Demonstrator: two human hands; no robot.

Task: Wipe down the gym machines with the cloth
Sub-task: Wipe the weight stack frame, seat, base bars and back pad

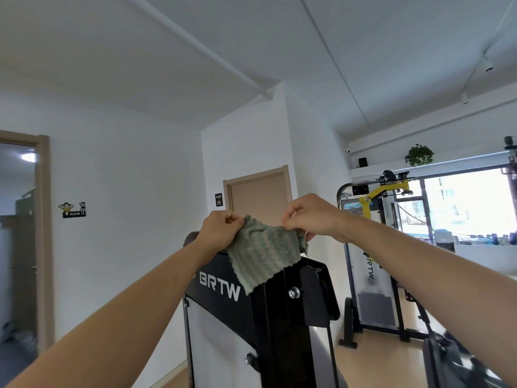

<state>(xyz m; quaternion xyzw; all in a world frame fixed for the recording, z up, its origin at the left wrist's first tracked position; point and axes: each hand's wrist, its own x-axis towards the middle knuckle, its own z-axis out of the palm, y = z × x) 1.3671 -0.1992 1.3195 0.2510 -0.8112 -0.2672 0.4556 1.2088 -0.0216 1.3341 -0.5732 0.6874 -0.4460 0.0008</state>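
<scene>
The left hand [221,229] and right hand [310,217] each pinch an upper corner of the green striped cloth [263,252], stretching it between them. The cloth hangs above and in front of the top of the black machine [251,312] marked BRTW. A second machine [372,247] stands near the window.

Below your left hand [221,231], a black BRTW machine [251,317] stands on the pale wooden floor [372,357]. Right of your right hand [310,214] stands a second machine [372,275], with a plant [418,154] on the shelf [391,167] above.
</scene>
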